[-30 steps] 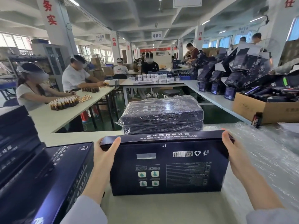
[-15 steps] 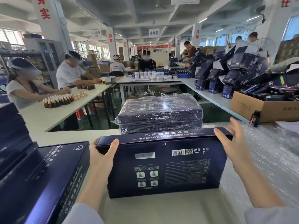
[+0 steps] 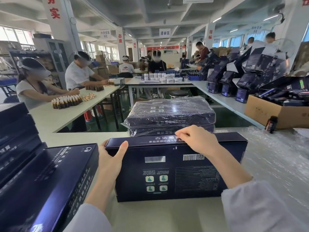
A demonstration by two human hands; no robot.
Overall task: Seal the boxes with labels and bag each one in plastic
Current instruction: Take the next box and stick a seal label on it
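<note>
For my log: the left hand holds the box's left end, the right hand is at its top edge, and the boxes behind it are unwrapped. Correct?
One error: in the head view the boxes behind are wrapped in plastic. The left hand, right hand and box are as you say.

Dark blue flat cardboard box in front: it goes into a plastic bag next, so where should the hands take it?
Probably by its two short ends, one hand from each side: the dark blue flat cardboard box lies flat, wide and thin. The left hand grips the left end; the right end is free.
</note>
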